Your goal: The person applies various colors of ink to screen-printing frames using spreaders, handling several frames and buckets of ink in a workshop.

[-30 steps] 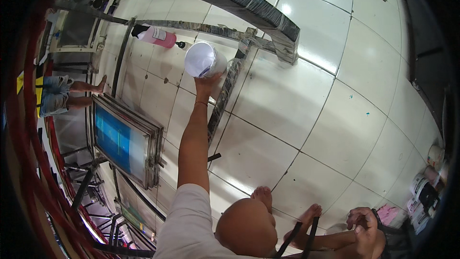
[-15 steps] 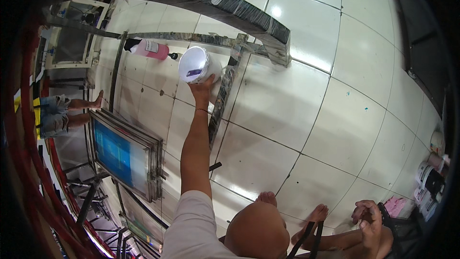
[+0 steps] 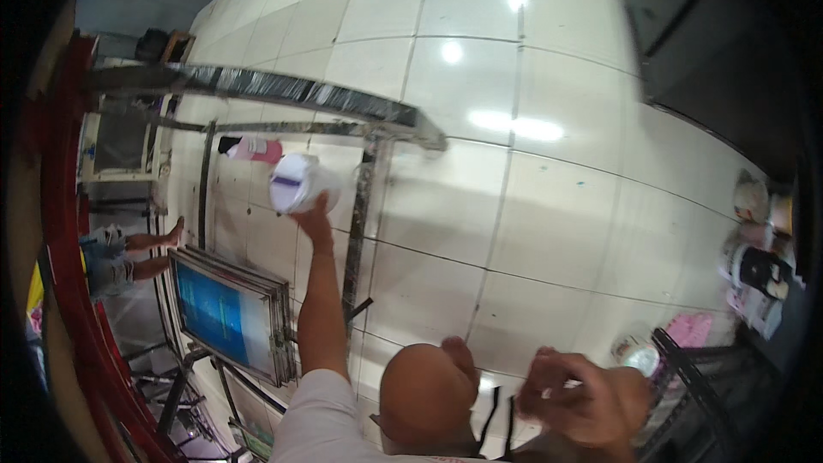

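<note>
My left hand reaches forward and grips a white plastic bucket near its lower side. The bucket is tipped so its mouth faces left, and a purple strip shows within the opening. Just beyond it, on the floor, stands or lies a spray bottle of pink liquid with a black top. My right hand is raised at the lower right, above my legs. Its fingers are loosely curled with a gap to the thumb, slightly blurred, and I see nothing in it.
A dark metal frame wrapped in plastic film borders the bucket, with a bar to its right. Framed panels lean at left near another person's legs. Pink cloth and a tub lie at right on white tiles.
The view has shifted, so the frame and bucket appear lower and farther left. My left hand still grips the bucket. My right hand has come inward, toward my knee.
</note>
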